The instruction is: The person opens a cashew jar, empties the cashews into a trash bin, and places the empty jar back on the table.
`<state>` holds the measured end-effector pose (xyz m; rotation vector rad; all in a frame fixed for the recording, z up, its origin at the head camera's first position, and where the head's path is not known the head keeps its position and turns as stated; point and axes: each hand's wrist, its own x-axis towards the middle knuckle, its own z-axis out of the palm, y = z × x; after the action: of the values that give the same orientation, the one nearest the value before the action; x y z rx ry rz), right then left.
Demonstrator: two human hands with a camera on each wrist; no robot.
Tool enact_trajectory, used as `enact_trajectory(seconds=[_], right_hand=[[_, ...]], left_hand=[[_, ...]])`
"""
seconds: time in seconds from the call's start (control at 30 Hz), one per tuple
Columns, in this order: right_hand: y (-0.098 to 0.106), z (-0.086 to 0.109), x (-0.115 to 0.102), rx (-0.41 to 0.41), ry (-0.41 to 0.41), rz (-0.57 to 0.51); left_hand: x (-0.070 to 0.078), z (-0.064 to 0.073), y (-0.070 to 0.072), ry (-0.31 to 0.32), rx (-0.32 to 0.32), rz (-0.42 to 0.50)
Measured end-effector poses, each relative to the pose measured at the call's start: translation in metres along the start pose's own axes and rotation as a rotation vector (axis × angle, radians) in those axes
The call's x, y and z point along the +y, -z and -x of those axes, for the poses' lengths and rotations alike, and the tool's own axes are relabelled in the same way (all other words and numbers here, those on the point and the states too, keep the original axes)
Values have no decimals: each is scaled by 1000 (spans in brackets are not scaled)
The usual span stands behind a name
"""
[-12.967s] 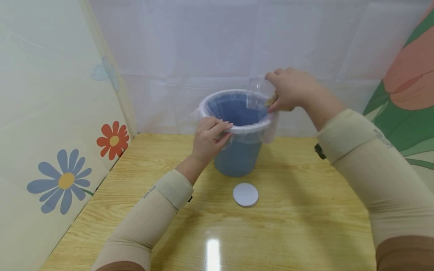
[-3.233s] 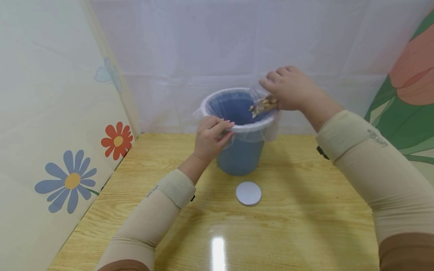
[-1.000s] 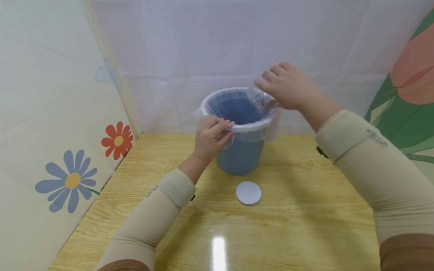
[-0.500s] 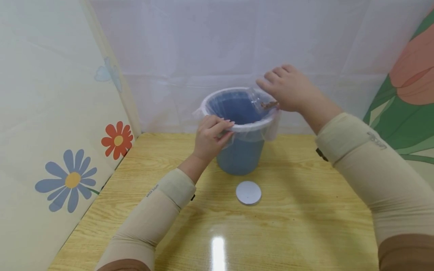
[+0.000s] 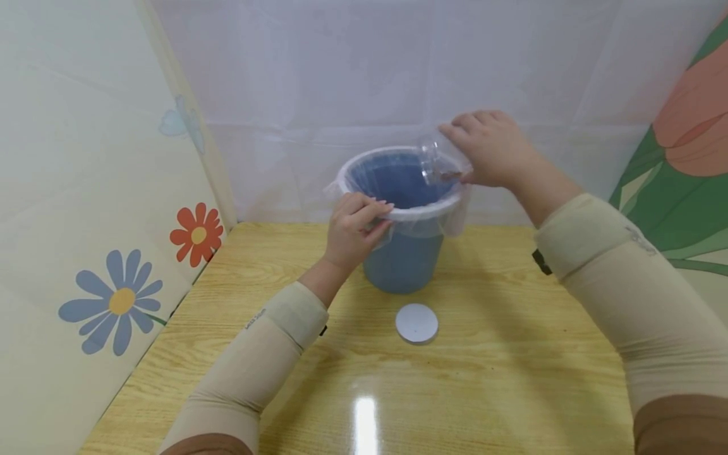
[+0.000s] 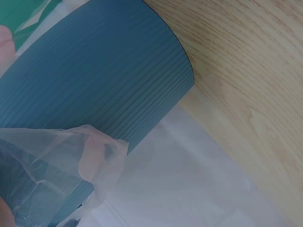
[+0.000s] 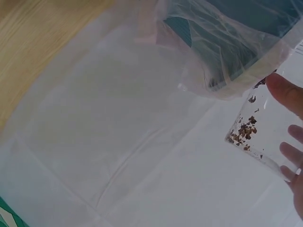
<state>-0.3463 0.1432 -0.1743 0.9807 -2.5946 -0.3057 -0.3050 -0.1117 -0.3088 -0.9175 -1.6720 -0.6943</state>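
Observation:
A blue ribbed trash can (image 5: 400,262) stands upright on the table, lined with a thin clear-white bag (image 5: 454,218) folded over its rim. My left hand (image 5: 354,229) pinches the bag against the near-left rim, thumb outside and fingers over the top. At the right rim, my right hand (image 5: 491,150) grips a clear jar (image 5: 430,165) tipped on its side, its mouth over the can. In the right wrist view, small brown crumbs (image 7: 245,131) cling inside near the jar's base. A flat white round lid (image 5: 417,323) lies in front of the can.
The can and lid are on a glossy wood-grain table (image 5: 483,392). A white sheet (image 5: 341,69) hangs right behind the can. Flower-printed panels (image 5: 51,189) flank the table on both sides.
Earlier, lumpy brown-and-pale pieces filled the tilted jar and slid toward its mouth; now only few dark bits show. My right hand has shifted slightly right with the jar. My left hand stays put.

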Motion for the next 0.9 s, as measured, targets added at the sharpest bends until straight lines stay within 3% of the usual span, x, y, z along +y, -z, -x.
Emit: enact_trajectory(seconds=[0.9], right_hand=[[-12, 14, 9, 82, -201, -323]], left_hand=[[-2, 1, -1, 8, -3, -6]])
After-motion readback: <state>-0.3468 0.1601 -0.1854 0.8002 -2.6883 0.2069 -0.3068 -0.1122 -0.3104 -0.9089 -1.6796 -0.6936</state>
